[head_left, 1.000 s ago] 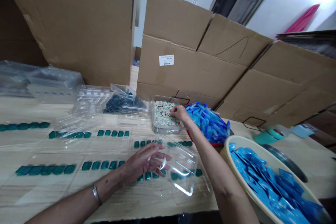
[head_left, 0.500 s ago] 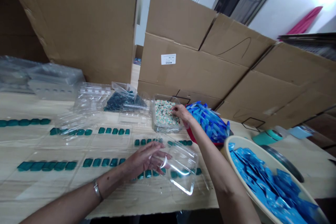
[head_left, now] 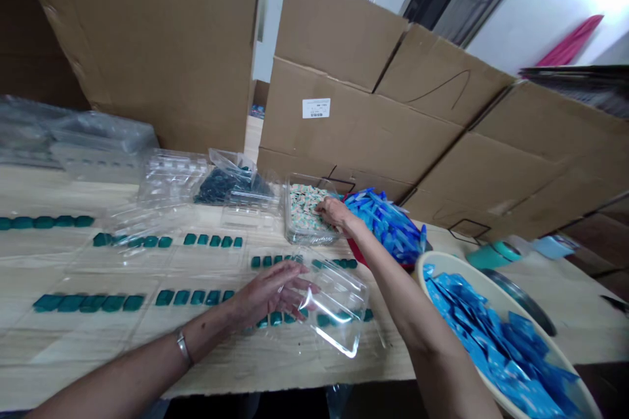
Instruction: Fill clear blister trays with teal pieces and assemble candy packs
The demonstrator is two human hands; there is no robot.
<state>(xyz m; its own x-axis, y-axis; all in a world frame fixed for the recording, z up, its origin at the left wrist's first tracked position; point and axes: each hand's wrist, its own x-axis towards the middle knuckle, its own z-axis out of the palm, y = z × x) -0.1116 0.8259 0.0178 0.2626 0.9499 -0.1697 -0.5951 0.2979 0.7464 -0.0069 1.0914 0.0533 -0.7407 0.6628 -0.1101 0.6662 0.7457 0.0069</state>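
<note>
My right hand [head_left: 334,213] reaches into a clear plastic tray [head_left: 295,229] heaped with small multicoloured packets [head_left: 304,208], its fingertips pinched among them. Whether it holds a packet is hidden. My left hand [head_left: 268,294] sits lower on the wooden table [head_left: 73,366], its fingers curled over the edge of a clear plastic blister tray [head_left: 341,311]. Rows of teal rectangular pieces [head_left: 196,298] lie in clear blister sheets beneath and left of that hand, and some show through the plastic.
A heap of blue pieces [head_left: 386,226] sits in a red container behind my right arm. A cream basin of blue sachets [head_left: 491,340] stands at front right. A bag of dark pieces [head_left: 228,186] and stacked clear trays [head_left: 171,177] lie at the back. Cardboard boxes [head_left: 358,124] line the table's far side.
My right hand's fingers have shifted slightly left across the packets. My left hand and the clear blister tray have barely moved. The view has tilted slightly.
</note>
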